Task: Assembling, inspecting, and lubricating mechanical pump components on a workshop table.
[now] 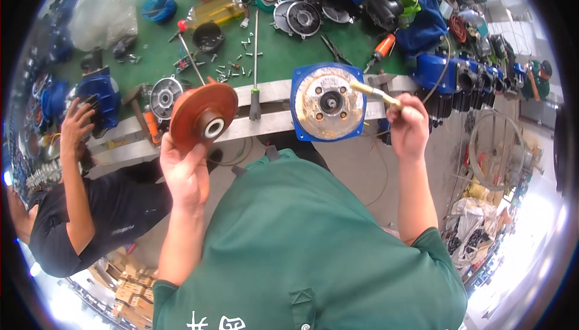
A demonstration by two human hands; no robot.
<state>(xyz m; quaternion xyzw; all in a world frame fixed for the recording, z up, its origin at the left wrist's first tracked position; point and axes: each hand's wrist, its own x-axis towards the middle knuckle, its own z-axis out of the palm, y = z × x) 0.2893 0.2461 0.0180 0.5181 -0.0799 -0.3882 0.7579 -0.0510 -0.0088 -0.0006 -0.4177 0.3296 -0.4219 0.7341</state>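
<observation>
My left hand (186,173) grips the edge of a reddish-brown pump impeller (187,119), tilted so its pale metal hub ring faces me. In my right hand (410,126) is a small paintbrush (375,93), its bristle end over the right side of a round metal pump face. That face belongs to a blue square-flanged pump body (301,122) at the bench's near edge. It has a dark central shaft with several bolt holes around it, and its surface is stained and worn.
A green-handled screwdriver (254,98), loose screws (234,66), a black cup (208,37) and a bottle of yellow liquid (217,9) lie on the green bench. Blue motors (437,73) stand at the right. On the left, a co-worker's hand (77,122) touches another blue motor (102,95).
</observation>
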